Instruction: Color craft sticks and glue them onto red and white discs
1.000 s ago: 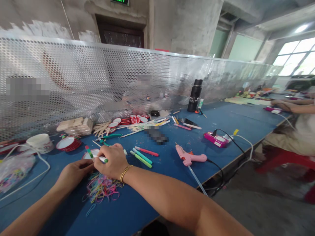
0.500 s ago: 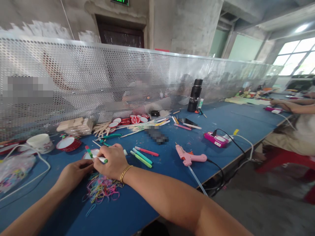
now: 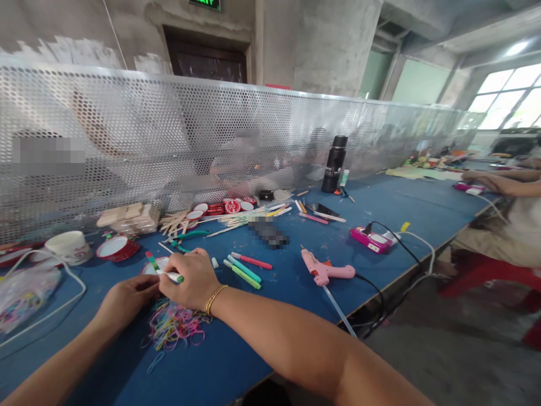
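My right hand (image 3: 188,279), with a gold bracelet at its wrist, is closed around a white marker (image 3: 172,276) with a green end. Beside its fingertips a narrow flat strip (image 3: 152,260) with red and green bands sticks up. My left hand (image 3: 129,298) meets the right one here, fingers pressed together; what they pinch is hidden. Behind the fingers a white round lid with a red rim (image 3: 146,267) shows in part. Just below both hands lies a tangle of coloured rubber bands (image 3: 175,327). A small white cap (image 3: 214,263) lies past the right hand.
Right of my hands lie several felt-tip pens (image 3: 245,270) and a pink glue gun (image 3: 323,269). Red-rimmed lids (image 3: 116,248), a paper cup (image 3: 70,247) and wooden sticks (image 3: 174,221) line the back. A black bottle (image 3: 335,164) stands by the perforated screen (image 3: 169,146).
My right hand has shifted very slightly left with the marker still in it. Nothing else has visibly moved on the table.
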Demonstrator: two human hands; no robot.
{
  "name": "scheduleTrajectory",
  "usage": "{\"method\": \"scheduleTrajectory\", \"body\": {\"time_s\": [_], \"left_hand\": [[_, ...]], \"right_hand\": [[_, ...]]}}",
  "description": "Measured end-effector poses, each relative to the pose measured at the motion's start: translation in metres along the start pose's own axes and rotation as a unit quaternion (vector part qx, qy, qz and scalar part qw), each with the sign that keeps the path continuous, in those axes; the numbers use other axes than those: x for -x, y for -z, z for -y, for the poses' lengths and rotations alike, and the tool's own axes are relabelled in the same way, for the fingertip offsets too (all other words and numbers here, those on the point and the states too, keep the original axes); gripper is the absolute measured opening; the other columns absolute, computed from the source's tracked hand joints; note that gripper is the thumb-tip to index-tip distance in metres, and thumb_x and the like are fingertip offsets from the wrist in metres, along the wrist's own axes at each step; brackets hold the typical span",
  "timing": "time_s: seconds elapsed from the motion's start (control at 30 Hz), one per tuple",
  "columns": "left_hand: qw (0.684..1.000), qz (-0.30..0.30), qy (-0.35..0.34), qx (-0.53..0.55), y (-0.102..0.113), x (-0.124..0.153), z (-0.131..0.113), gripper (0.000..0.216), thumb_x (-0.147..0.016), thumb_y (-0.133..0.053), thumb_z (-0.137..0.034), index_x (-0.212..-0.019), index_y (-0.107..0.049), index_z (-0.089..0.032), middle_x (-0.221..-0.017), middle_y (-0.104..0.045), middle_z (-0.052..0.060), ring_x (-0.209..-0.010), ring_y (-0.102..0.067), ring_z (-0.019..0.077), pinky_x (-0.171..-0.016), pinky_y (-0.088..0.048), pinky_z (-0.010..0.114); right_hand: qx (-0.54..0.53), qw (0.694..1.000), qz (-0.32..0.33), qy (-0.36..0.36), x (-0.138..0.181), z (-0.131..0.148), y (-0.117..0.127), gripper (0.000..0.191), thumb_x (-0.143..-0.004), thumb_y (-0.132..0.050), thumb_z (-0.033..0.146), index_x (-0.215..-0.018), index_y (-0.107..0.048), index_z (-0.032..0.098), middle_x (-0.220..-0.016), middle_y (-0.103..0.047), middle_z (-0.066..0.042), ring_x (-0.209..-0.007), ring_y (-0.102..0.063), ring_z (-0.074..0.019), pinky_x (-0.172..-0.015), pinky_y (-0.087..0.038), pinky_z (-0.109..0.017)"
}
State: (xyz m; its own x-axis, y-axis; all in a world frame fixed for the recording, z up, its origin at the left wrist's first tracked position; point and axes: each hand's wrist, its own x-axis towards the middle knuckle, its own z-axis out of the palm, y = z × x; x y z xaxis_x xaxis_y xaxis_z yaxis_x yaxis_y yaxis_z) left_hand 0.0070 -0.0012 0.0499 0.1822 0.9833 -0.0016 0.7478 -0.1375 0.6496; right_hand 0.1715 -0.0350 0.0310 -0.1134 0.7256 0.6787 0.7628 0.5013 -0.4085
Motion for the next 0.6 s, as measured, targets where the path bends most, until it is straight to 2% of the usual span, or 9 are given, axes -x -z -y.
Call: {"method": "scheduleTrajectory", "body": {"time_s": [0.23,0.43,0.6], "left_hand": [[1.000,0.014,-0.005,0.000,0.0009,-0.0009,0.0032,0.058,-0.056,-0.061,-0.062,-0.088,-0.075,-0.016,-0.071,-0.072,0.001,-0.065,-0.058,0.0188,-0.062,-0.041,0.026],[1.000,0.003,0.005,0.025,0.0014,0.0019,-0.0020,0.058,-0.049,-0.066,-0.061,-0.084,-0.074,-0.015,-0.065,-0.070,0.000,-0.062,-0.057,0.0183,-0.060,-0.042,0.025],[1.000,0.001,-0.005,0.025,0.0004,0.0010,-0.0007,0.056,-0.050,-0.066,-0.062,-0.082,-0.075,-0.016,-0.064,-0.070,-0.001,-0.061,-0.056,0.0177,-0.059,-0.041,0.025]], "right_hand": [[0.015,1.000,-0.005,-0.025,-0.0003,-0.0006,0.0002,0.012,-0.085,-0.058,0.033,-0.082,-0.055,0.022,-0.077,-0.069,0.003,-0.080,-0.064,-0.0158,-0.085,-0.033,-0.031],[0.002,1.000,-0.007,0.000,0.0004,-0.0011,-0.0016,0.013,-0.085,-0.059,0.034,-0.084,-0.055,0.022,-0.077,-0.069,0.004,-0.079,-0.064,-0.0147,-0.085,-0.033,-0.030],[0.010,0.999,-0.026,-0.015,0.0004,-0.0033,-0.0038,0.013,-0.084,-0.059,0.033,-0.081,-0.054,0.022,-0.076,-0.069,0.003,-0.079,-0.064,-0.0156,-0.084,-0.033,-0.031]]}}
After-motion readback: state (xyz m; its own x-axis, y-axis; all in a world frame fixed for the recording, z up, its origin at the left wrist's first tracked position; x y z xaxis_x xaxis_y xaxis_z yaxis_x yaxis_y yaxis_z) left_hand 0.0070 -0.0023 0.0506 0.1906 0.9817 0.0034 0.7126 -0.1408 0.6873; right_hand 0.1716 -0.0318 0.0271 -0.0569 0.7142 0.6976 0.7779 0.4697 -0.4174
